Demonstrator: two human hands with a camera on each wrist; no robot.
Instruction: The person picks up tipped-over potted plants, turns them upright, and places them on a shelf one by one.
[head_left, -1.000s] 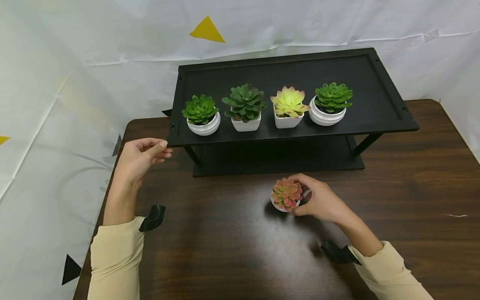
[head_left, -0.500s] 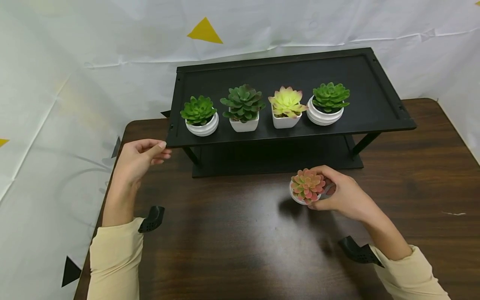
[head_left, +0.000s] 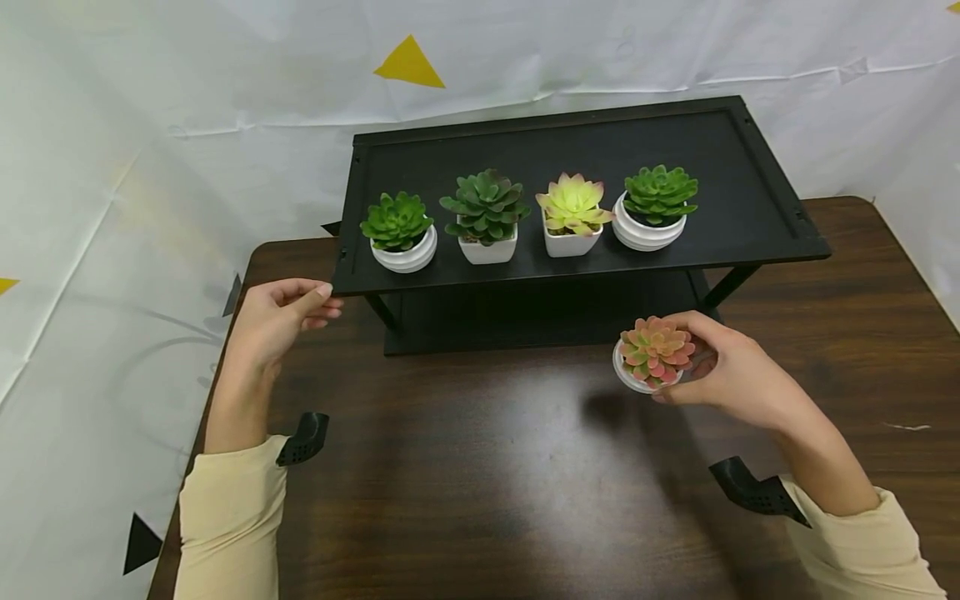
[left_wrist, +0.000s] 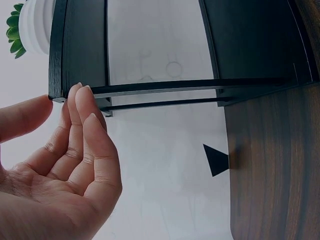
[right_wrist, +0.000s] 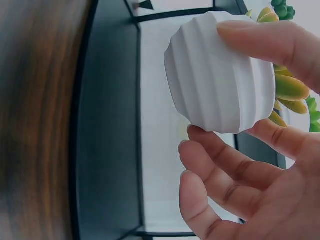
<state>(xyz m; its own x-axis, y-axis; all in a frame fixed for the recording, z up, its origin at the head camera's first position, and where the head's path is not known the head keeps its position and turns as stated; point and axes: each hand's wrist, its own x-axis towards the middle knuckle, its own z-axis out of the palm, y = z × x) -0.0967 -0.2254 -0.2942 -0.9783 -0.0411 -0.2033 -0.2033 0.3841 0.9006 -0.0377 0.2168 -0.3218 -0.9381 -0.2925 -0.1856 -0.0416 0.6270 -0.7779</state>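
Observation:
My right hand (head_left: 742, 371) grips a potted succulent (head_left: 656, 352) with orange-pink leaves, held in the air in front of the shelf. In the right wrist view its ribbed white pot (right_wrist: 217, 75) sits between thumb and fingers. At the left front corner of the black two-tier shelf (head_left: 555, 150), my left hand (head_left: 273, 321) pinches the top board's edge, thumb above and fingertips beneath. Along the top board stand a green succulent (head_left: 401, 229), a dark green one (head_left: 486, 215), a yellow one (head_left: 573, 215) and another green one (head_left: 655, 207), all in white pots.
The shelf stands at the back of a dark wooden table (head_left: 465, 483), its lower board (head_left: 525, 321) close above the tabletop. White sheeting (head_left: 255, 67) hangs behind and to the left, with yellow and black triangles on it.
My right hand has carried the orange-pink succulent up from the table, rightward and toward the shelf. The left hand stays at the shelf corner.

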